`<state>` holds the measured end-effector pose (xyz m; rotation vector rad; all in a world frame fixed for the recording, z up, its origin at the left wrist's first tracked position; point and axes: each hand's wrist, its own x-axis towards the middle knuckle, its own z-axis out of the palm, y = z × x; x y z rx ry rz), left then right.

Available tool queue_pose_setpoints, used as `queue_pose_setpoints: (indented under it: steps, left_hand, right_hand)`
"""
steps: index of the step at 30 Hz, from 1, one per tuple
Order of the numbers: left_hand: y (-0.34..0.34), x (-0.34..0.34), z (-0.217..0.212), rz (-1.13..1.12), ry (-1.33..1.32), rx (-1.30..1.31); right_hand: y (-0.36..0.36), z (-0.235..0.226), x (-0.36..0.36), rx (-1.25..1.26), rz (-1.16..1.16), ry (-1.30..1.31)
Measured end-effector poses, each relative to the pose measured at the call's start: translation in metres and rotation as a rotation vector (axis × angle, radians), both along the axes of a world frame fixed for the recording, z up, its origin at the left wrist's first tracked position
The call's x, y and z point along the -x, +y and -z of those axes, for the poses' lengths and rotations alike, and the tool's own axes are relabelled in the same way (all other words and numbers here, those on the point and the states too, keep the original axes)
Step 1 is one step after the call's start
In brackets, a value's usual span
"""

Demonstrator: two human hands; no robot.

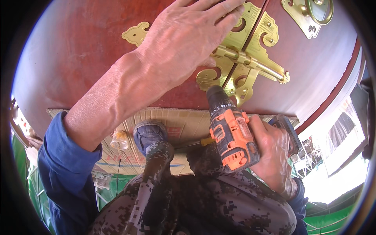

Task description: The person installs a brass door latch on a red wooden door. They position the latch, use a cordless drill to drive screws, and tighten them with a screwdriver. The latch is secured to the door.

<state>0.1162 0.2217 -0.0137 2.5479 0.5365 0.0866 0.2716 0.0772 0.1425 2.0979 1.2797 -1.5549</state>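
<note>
My left hand [184,43] lies across a brass latch plate [266,64] on a dark red wooden door front [98,51], fingers stretched out and covering part of the plate. Its thumb rests by the sliding bolt [250,60]. In my right hand [270,152] is an orange and black cordless drill [234,137], gripped by its handle. The drill's black chuck [218,98] points up at the curled lower left corner of the plate. Whether a bit touches the brass is hidden by the chuck. A seam between two door panels runs through the plate.
A brass ring pull [319,11] is fixed at the upper right. Below the doors lies a cardboard sheet [184,121], with my shoe [149,133] on it. A small clear plastic cup [119,140] and a yellow-handled screwdriver [206,141] lie near the shoe.
</note>
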Motion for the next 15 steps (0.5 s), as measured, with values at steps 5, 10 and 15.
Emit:
queue_pose_setpoints:
  steps: [5,10,15]
  left_hand:
    - [0.002,0.001,0.003,-0.004,-0.014,0.014]
    - [0.002,0.001,0.003,-0.023,-0.030,0.021]
    - [0.000,0.000,0.006,-0.002,-0.040,-0.008]
  right_hand:
    - [-0.005,0.002,0.001,-0.034,-0.013,-0.011]
    - [-0.007,0.007,-0.011,-0.101,-0.070,0.045]
    - [-0.008,-0.005,-0.005,-0.095,-0.069,0.007]
